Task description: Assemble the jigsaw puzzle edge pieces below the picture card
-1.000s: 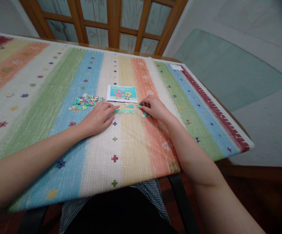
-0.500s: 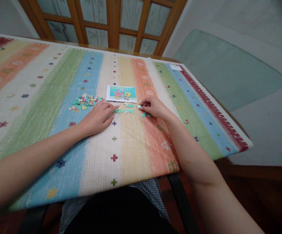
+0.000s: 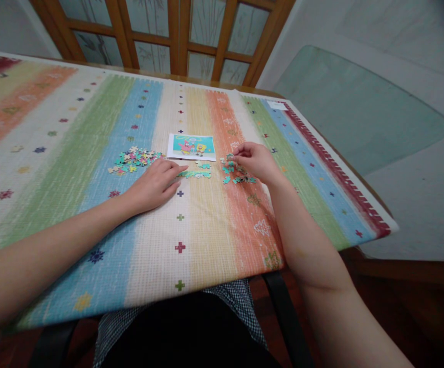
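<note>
My left hand (image 3: 158, 180) lies on the cloth with its fingers stretched out. Its index fingertip is at the left end of a joined strip of jigsaw pieces (image 3: 197, 174), mostly teal. A short joined bit of pieces (image 3: 203, 165) lies just beyond the strip. Over a small group of loose jigsaw pieces (image 3: 227, 180) is my right hand (image 3: 254, 159), thumb and fingers pinched at a teal jigsaw piece (image 3: 229, 157). Behind the strip lies a reference picture card (image 3: 193, 147) with cartoon figures on a teal ground.
A heap of mixed-colour jigsaw pieces (image 3: 133, 158) sits left of the card, beyond my left hand. The striped tablecloth (image 3: 160, 255) covers the table. A small white paper (image 3: 277, 106) lies near the far right corner. Wooden glazed doors (image 3: 176, 38) stand behind the table.
My right hand has moved right, from beside the strip with a light-blue piece to over the loose pieces, showing more of them. My left hand has stayed in place.
</note>
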`<state>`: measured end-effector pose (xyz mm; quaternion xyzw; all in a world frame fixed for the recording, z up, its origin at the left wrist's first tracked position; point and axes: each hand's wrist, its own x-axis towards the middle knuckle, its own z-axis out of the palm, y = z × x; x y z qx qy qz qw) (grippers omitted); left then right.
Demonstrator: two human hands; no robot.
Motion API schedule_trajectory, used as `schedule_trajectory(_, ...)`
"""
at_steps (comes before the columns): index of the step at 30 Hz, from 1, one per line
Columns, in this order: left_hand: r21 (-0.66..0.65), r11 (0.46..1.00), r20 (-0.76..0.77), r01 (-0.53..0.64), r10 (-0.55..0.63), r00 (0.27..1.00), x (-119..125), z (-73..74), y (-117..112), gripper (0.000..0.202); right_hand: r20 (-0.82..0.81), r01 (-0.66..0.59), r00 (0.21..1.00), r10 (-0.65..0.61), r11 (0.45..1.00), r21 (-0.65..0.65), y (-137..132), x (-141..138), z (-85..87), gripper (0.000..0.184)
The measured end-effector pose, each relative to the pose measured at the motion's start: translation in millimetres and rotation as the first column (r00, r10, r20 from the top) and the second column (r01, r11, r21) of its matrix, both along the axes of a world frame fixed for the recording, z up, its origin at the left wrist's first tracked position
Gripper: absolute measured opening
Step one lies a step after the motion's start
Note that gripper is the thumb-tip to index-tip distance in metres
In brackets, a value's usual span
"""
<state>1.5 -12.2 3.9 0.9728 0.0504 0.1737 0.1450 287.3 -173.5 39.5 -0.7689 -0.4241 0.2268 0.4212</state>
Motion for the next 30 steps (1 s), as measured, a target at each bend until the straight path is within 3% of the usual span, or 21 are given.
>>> schedule_trajectory(4, -0.012, 1.0, 0.012, 0.007, -0.007, 1.0, 0, -1.8, 1, 0.044, -0.028, 0.047, 0.999, -0.045, 0.995, 0.09, -4, 14, 1.9, 0.022)
schedule_trajectory(19, -0.007, 1.0, 0.013, 0.008, -0.008, 1.0, 0, -2.9, 1, 0.044, 0.105, 0.109, 0.987, -0.124, 0.983, 0.145, -12, 34, 1.9, 0.02)
schedule_trajectory(30, 0.016, 1.0, 0.022, 0.01, -0.01, 1.0, 0, -2.9, 2, 0.042, 0.143, 0.115, 0.982, -0.126, 0.99, 0.08, -22, 46, 4.3, 0.028)
